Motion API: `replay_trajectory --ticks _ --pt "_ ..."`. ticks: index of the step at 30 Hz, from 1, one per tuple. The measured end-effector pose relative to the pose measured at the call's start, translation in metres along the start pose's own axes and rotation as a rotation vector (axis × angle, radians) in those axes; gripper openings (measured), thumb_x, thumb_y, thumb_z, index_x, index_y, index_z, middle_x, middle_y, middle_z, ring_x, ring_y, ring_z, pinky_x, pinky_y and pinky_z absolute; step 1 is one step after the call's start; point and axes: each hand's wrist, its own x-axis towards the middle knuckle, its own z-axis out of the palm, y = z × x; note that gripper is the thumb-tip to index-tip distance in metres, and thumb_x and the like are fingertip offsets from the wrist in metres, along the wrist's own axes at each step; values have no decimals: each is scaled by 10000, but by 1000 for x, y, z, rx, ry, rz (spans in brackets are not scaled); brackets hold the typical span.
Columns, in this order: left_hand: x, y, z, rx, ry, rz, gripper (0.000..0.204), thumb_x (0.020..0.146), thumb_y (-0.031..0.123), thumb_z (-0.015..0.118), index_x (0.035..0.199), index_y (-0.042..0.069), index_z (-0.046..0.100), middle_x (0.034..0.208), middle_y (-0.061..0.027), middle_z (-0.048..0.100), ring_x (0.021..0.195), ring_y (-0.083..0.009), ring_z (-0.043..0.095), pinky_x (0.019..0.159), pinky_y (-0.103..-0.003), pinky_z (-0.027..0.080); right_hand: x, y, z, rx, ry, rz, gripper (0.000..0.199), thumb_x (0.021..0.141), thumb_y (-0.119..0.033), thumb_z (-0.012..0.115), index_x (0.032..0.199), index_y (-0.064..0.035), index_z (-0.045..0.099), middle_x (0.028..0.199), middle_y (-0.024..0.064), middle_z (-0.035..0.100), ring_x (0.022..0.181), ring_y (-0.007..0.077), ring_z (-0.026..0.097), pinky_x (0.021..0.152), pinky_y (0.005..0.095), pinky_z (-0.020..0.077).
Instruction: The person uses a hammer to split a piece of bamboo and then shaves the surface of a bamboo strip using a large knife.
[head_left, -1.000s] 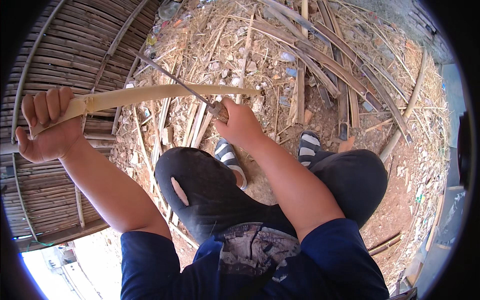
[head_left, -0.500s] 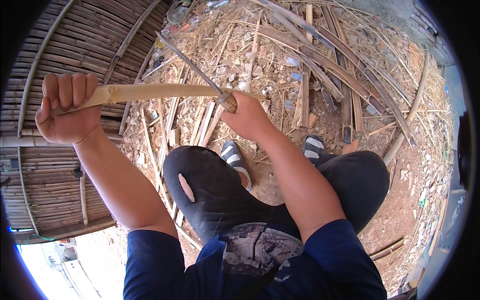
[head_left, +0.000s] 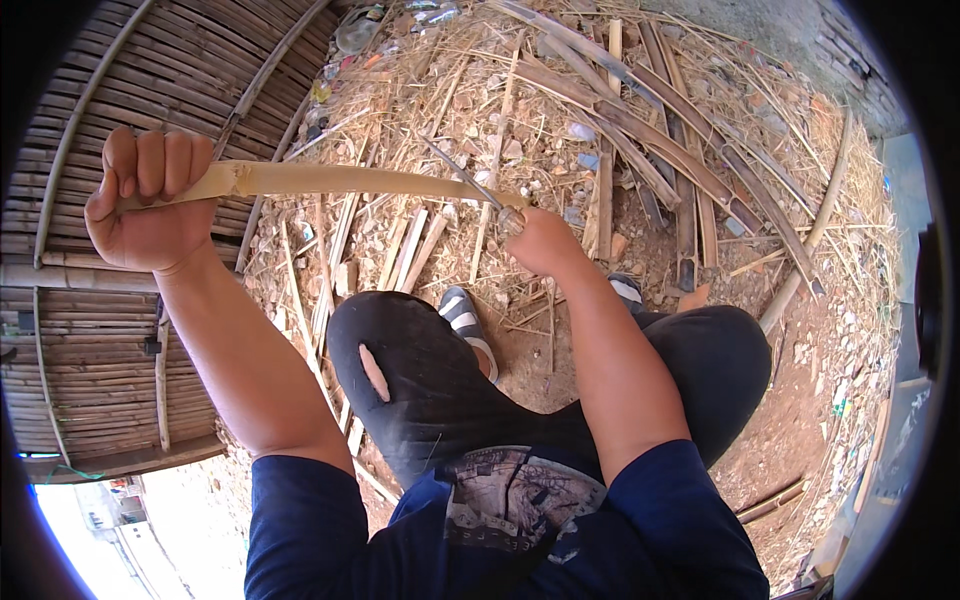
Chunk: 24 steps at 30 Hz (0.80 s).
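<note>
My left hand (head_left: 155,205) is closed round one end of a pale bamboo strip (head_left: 330,179), raised at the left. The strip runs to the right, bending slightly downward toward its far end. My right hand (head_left: 547,243) is wrapped round the short wooden handle of a knife (head_left: 491,197). Its thin blade slants up and left, crossing the strip near the right end; whether the edge touches the strip, I cannot tell. Much of the handle is hidden in my fist.
Split bamboo lengths (head_left: 690,165) lie piled at the upper right. Several pale strips (head_left: 408,250) rest on the straw-strewn ground before my knees. A slatted bamboo wall (head_left: 170,75) stands at the left. My sandalled foot (head_left: 466,320) is between my knees.
My right hand has moved right and slightly down with the knife, toward the strip's far end. The blade looks shorter from this angle. My left hand has shifted slightly right and down with the strip.
</note>
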Motion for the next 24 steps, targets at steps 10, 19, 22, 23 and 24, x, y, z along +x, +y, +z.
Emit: replay_trajectory --ticks 10,19,22,23,24 --pt "15 9 19 60 -184 -23 234 869 287 543 717 201 389 575 70 332 534 -90 264 555 -289 226 -17 -53 -38 323 -98 -201 343 746 -217 666 1012 0 656 751 143 633 682 271 618 645 389 486" --pt "23 8 6 55 -117 -31 198 856 242 514 721 184 381 589 54 325 539 -93 259 570 -291 238 -21 -45 23 429 148 -241 361 760 -203 675 1050 10 645 856 232 677 816 386 674 741 453 520" --pt "22 -5 11 159 13 -19 193 853 235 489 721 166 366 586 38 303 538 -101 257 566 -295 238 -13 3 68 123 -6 -121 353 764 -203 683 1030 25 637 905 258 680 911 423 672 811 476 531" --pt "21 -3 5 130 0 -16 195 854 238 484 722 161 362 588 33 301 537 -103 257 565 -296 238 -13 -2 68 139 13 -95 347 762 -205 685 1017 26 636 916 261 680 922 424 671 825 478 531" --pt "15 0 -1 102 1 -27 198 856 241 478 724 156 358 590 29 298 537 -106 256 564 -297 238 -17 -5 72 158 14 -63 341 761 -207 686 1003 27 634 928 264 681 932 424 671 839 480 531"
